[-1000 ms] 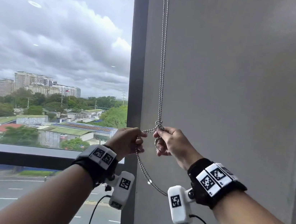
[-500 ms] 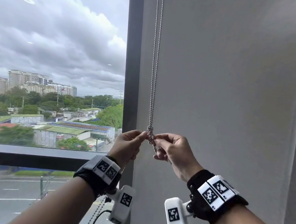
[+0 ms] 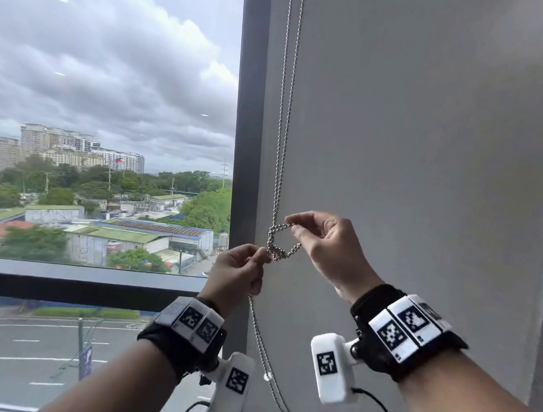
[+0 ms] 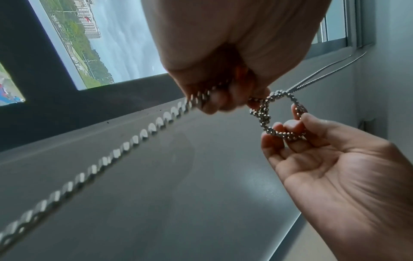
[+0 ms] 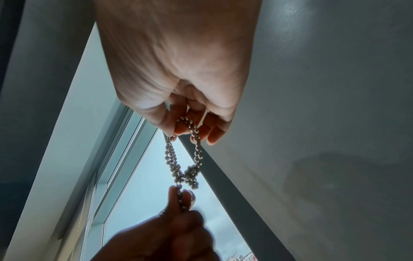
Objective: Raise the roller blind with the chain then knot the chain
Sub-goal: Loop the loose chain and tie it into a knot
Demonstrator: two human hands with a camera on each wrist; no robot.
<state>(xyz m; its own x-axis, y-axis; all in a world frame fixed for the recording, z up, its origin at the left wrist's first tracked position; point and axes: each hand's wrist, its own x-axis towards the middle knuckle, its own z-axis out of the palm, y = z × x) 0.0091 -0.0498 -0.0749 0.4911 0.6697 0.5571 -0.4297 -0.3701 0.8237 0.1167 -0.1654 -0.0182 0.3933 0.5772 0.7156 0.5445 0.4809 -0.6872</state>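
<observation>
- The left hand (image 3: 236, 275) is pinching the chain (image 3: 280, 138) tight between its thumb and fingers, just under a small knot (image 3: 276, 252).
- The right hand (image 3: 330, 248) is sitting a bit higher and to the right, and its thumb and fingertips (image 4: 271, 131) are holding a little loop (image 3: 281, 238) of the chain open.
- The loop is hanging between the two hands, and the knot is sitting at its bottom, right beside the left thumb.
- Two strands of the chain are running straight up from the knot, above both hands.
- Below the left hand, the rest of the chain is hanging down and slanting toward the right arm.
- A grey wall (image 3: 427, 140) is standing behind the right hand.
- A dark window frame (image 3: 248, 99) is standing just behind the left hand, with glass to its left showing clouds, trees, buildings and a road.
- Both wrists are wearing black bands with white marker squares and small white cameras.
</observation>
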